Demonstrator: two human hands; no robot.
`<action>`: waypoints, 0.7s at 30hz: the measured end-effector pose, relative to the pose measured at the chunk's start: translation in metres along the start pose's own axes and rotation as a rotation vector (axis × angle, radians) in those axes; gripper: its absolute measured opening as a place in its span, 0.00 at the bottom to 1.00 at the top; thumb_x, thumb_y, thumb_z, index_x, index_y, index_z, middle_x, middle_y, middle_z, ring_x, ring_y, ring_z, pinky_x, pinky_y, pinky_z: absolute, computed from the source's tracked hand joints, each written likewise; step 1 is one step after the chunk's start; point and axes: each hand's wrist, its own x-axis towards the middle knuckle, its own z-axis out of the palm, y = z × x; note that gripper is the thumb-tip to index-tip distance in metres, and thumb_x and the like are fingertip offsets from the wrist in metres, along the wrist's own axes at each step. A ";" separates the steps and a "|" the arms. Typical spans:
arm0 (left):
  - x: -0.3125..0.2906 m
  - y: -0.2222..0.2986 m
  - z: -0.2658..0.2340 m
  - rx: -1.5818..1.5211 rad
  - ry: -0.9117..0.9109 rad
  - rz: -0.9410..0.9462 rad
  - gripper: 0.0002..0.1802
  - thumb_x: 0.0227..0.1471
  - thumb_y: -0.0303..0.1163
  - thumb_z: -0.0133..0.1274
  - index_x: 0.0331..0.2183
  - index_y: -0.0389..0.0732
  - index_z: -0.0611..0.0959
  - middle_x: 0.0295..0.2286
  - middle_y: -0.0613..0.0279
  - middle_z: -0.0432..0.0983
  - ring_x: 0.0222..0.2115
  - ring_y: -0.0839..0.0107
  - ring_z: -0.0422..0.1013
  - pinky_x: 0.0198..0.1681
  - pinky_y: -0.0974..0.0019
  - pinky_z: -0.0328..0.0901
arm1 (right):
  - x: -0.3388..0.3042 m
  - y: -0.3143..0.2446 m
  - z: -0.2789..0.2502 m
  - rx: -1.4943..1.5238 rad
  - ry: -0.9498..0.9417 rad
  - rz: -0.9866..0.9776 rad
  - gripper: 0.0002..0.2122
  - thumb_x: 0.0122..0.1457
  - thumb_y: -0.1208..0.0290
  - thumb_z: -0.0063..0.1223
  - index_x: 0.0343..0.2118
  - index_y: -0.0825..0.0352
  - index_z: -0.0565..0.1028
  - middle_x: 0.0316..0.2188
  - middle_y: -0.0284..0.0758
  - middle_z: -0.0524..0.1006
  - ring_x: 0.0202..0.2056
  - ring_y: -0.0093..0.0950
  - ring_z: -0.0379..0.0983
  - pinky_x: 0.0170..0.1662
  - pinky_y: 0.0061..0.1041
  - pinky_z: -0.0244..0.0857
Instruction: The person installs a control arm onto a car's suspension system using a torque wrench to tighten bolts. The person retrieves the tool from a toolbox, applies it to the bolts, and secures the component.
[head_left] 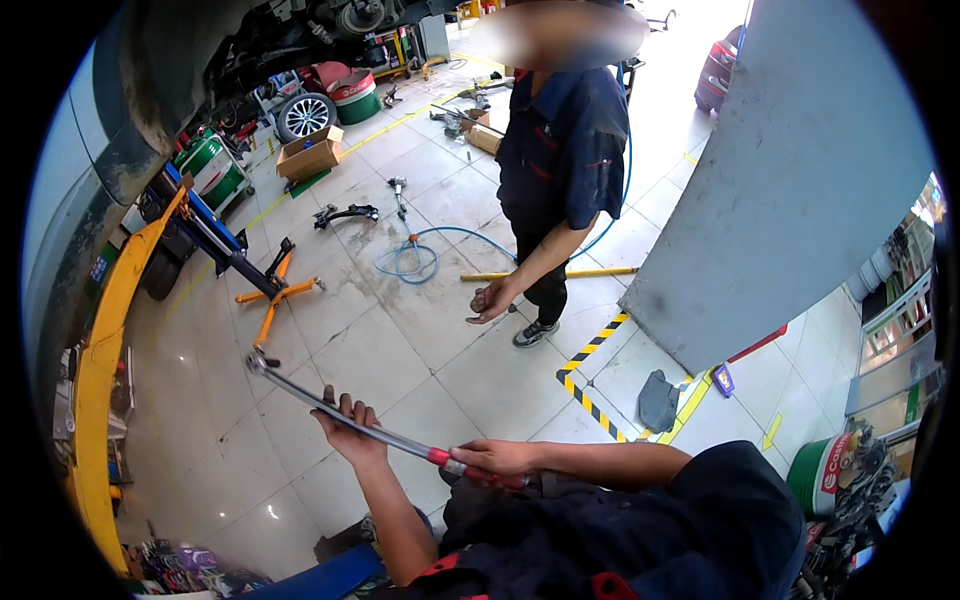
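Note:
I hold a long torque wrench slantwise in front of me, its steel head at the far left end and its red grip toward my body. My left hand supports the steel shaft, thumb and fingers curled up around it. At the other end, my right hand is closed on the red handle. The wrench's head hangs in the air over the tiled floor, touching nothing that I can see. Facing me stands a co-worker in dark blue work clothes, one hand held low with curled fingers, apart from the wrench.
A raised car and a yellow lift arm border the left. An orange-legged stand, a dark suspension arm and a blue air hose are on the floor. A grey panel rises at right, near striped floor tape.

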 end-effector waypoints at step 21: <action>-0.018 0.019 0.016 0.111 0.416 0.191 0.24 0.65 0.57 0.41 0.33 0.44 0.72 0.14 0.72 0.56 0.08 0.82 0.49 0.09 0.75 0.46 | 0.020 -0.007 0.045 -0.938 0.419 -0.058 0.25 0.68 0.45 0.37 0.43 0.69 0.66 0.26 0.46 0.78 0.25 0.46 0.77 0.35 0.42 0.70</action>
